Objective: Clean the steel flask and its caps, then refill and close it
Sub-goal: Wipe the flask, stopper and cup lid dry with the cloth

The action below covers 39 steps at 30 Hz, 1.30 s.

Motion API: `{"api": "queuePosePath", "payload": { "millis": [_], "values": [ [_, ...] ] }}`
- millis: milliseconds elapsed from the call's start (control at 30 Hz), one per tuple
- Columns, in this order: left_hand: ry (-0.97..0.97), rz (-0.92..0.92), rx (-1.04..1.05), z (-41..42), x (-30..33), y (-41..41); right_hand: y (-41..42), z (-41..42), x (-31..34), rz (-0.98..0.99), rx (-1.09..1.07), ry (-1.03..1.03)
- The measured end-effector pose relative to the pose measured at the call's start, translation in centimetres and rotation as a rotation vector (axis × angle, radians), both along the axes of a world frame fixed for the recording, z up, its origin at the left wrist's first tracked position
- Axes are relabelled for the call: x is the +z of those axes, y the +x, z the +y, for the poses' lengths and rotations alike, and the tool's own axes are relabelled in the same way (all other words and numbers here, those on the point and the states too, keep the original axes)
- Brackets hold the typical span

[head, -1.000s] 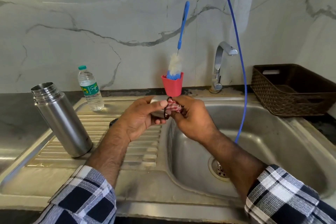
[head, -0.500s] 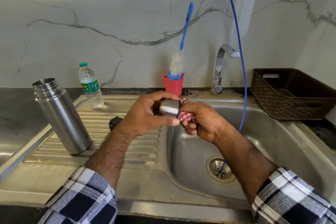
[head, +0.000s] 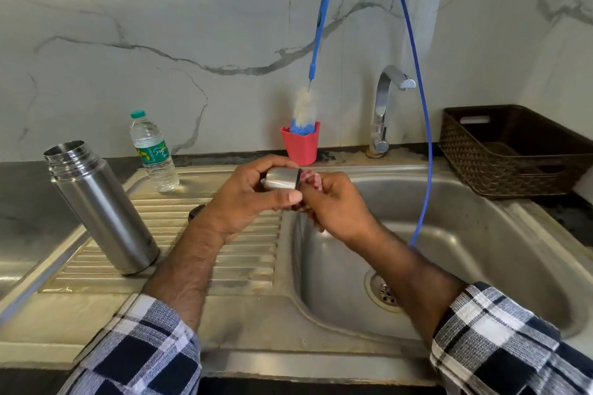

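Note:
My left hand (head: pixel 248 202) grips the steel cup cap (head: pixel 281 179) on its side, its mouth turned to the right, over the sink's left rim. My right hand (head: pixel 337 207) presses a red-and-white checked cloth (head: pixel 310 179) into that mouth. The open steel flask (head: pixel 101 207) stands uncapped on the ribbed drainboard (head: pixel 244 253) at the left. A small dark cap (head: pixel 196 211) lies on the drainboard, mostly hidden behind my left wrist. A plastic water bottle (head: pixel 154 152) with a green lid stands at the back of the drainboard.
A red cup (head: pixel 300 146) with a blue-handled bottle brush (head: pixel 316 51) stands behind the sink. The tap (head: pixel 385 109) rises at the back of the steel basin (head: pixel 465 234). A blue cord (head: pixel 420 125) hangs into the basin. A brown basket (head: pixel 513 151) sits at the right.
The steel cap has turned in my left hand from facing me to lying sideways, and my right hand with the cloth has shifted to its open end. The view has tilted slightly.

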<state>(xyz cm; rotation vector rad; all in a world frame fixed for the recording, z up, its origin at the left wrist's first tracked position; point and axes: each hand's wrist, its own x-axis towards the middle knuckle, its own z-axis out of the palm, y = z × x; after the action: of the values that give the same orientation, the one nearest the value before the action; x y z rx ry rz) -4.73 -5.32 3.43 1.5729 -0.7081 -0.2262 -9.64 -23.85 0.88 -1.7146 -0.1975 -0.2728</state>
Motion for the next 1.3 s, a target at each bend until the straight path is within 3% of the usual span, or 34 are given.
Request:
{"api": "queuePosePath", "payload": {
  "millis": [67, 100, 167, 200, 267, 333, 400, 467, 500, 533, 600, 667, 700, 767, 867, 1000, 1067, 1133, 1300],
  "values": [
    [0.080, -0.206, -0.060, -0.1, 0.2, -0.5, -0.2, -1.0, 0.3, 0.419, 0.247, 0.391],
    [0.142, -0.317, -0.068, -0.2, 0.3, -0.9, -0.3, -1.8, 0.4, 0.567, 0.374, 0.494],
    [0.195, -0.477, -0.047, -0.6, 0.6, -1.5, -0.3, -3.1, 0.8, 0.629, 0.496, 0.497],
    [0.163, -0.492, -0.023, -0.8, 0.5, -1.6, -0.4, -3.2, 1.1, 0.571, 0.478, 0.444],
    [0.030, -0.372, 0.036, -1.2, 0.4, -1.2, -0.6, -3.0, 1.9, 0.254, 0.278, 0.235],
    [-0.059, -0.124, 0.104, -1.3, 0.5, -1.0, -0.9, -2.3, 2.3, -0.182, 0.061, -0.171],
    [-0.069, 0.169, 0.096, -1.1, 0.3, -0.8, -0.9, -2.1, 1.8, -0.493, -0.101, -0.627],
    [-0.060, 0.326, 0.044, -0.9, 0.0, -1.0, -1.0, -2.2, 1.0, -0.590, -0.220, -0.946],
    [-0.068, 0.298, 0.033, -0.9, -0.2, -1.0, -1.0, -2.2, 0.7, -0.591, -0.241, -0.948],
    [-0.078, 0.224, 0.038, -1.0, -0.3, -1.0, -1.1, -2.0, 0.6, -0.550, -0.231, -0.848],
    [-0.078, 0.005, 0.079, -0.6, -0.2, -1.1, -1.3, -0.9, 0.8, -0.336, -0.075, -0.405],
    [-0.050, -0.192, 0.065, 0.2, 0.3, -1.0, -1.0, -0.3, 1.5, 0.141, 0.165, 0.107],
    [-0.029, -0.264, 0.029, 0.6, 0.2, -1.0, -1.0, -0.6, 1.8, 0.375, 0.275, 0.269],
    [0.030, -0.348, 0.003, 0.8, -0.2, -0.9, -1.0, -2.0, 2.1, 0.563, 0.399, 0.332],
    [-0.019, -0.286, 0.104, 0.3, -0.5, -0.6, -0.6, -3.8, 2.3, 0.490, 0.349, 0.334],
    [-0.409, 0.158, 0.251, 1.1, -0.3, 0.3, -0.5, -5.6, 2.9, 0.343, 0.133, 0.600],
    [-0.518, 0.222, 0.269, 1.5, -0.2, 0.9, -0.4, -6.0, 2.7, 0.273, 0.066, 0.606],
    [-0.445, 0.176, 0.320, 1.0, -0.1, 1.0, -0.4, -5.3, 2.8, 0.204, -0.012, 0.512],
    [-0.478, 0.272, 0.339, -1.1, -0.1, 0.0, -1.0, -1.4, 2.4, -0.106, -0.213, -0.065]
  ]
}}
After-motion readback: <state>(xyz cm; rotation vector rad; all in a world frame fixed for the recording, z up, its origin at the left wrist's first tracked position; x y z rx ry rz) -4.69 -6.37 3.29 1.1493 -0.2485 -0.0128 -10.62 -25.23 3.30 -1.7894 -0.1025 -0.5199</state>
